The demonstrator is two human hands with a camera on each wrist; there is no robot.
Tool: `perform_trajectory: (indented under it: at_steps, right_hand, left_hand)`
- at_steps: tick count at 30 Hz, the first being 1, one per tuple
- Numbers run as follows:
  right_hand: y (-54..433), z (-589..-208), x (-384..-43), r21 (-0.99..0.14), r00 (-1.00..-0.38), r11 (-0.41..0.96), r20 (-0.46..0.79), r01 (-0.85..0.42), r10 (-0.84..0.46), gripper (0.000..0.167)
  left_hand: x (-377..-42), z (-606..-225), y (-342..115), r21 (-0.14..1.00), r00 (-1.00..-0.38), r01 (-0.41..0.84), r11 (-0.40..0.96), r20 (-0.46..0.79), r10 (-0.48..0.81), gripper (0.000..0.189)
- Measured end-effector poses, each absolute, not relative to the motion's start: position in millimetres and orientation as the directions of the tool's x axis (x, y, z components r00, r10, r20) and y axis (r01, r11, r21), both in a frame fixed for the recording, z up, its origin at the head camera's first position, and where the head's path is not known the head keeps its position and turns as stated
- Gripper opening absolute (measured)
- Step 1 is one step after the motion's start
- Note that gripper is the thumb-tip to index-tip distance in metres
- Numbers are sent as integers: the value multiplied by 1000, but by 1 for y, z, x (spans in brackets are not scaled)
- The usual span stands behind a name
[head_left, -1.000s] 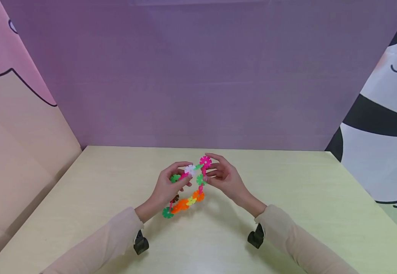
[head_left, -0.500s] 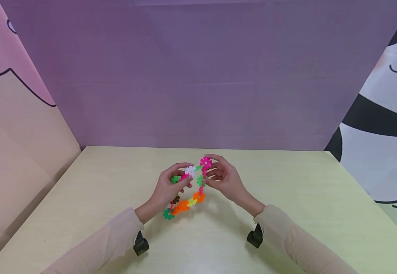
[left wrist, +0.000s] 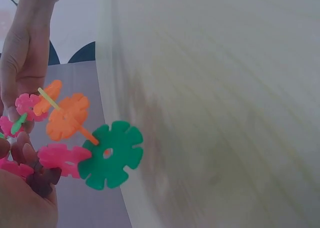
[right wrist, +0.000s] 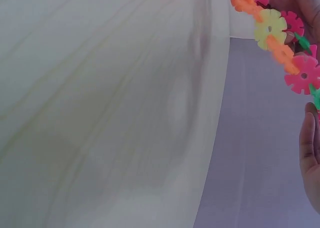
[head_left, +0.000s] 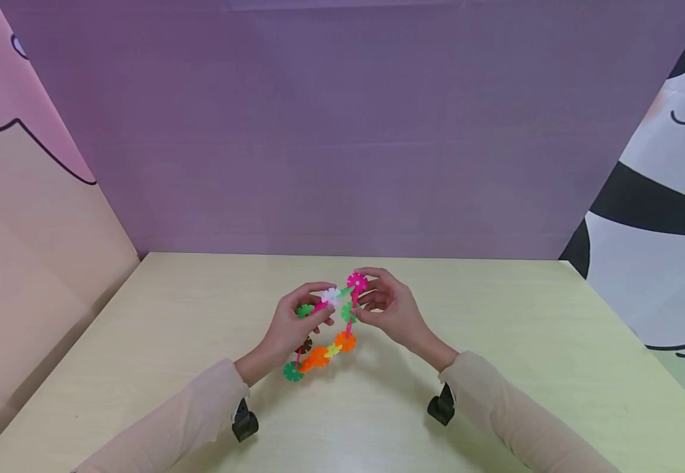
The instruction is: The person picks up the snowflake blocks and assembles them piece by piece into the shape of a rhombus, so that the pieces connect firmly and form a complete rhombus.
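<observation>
A loop of slotted plastic snowflake discs is held up between both hands over the table. My left hand [head_left: 292, 322] pinches the loop's upper left by a white disc [head_left: 330, 297], with a green disc and a pink one beside it. My right hand [head_left: 396, 315] pinches the right side, by a pink disc [head_left: 357, 282] and a light green disc [head_left: 348, 312]. Below hang orange discs [head_left: 319, 357], a yellow one and a dark green disc [head_left: 293, 372]; this dark green disc [left wrist: 120, 163] is large in the left wrist view. Fingers partly hide the left side.
The pale wooden table [head_left: 496, 355] spreads below the hands. A purple backdrop [head_left: 342, 131] stands at its far edge, with cartoon-printed panels at left and right. A black wrist device [head_left: 244, 420] hangs under each forearm.
Both hands keep their grip. The loop of snowflake discs has shifted very slightly right and down in the head view.
</observation>
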State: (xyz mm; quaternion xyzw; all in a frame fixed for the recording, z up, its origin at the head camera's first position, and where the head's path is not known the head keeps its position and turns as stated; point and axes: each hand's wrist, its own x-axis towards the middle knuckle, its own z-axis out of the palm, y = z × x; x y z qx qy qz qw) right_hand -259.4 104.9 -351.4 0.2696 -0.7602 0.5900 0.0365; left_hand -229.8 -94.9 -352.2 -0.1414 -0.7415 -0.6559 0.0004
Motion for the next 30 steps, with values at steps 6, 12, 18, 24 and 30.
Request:
perform_trajectory:
  at_steps: [6,12,18,24,30]
  right_hand:
    - [108,-359,-267,-872,-842,158,377,-463,-385,57]
    - [108,-360,-268,-886,-845,148,353,-440,-402,61]
    - [107,-361,-267,-909,-861,143,307,-392,-405,65]
    - [106,-363,-263,-924,-872,168,248,-344,-421,56]
    - [104,-368,-262,-915,-857,165,265,-369,-443,51]
  left_hand:
    - [-239,-365,-97,971,-958,218,102,192,213,36]
    - [-241,-367,-99,969,-959,220,111,194,209,34]
    - [-243,-367,-101,972,-962,219,86,201,185,34]
    - [-245,-366,-100,973,-966,221,64,209,151,31]
    - [-246,-366,-98,975,-970,216,41,210,123,34]
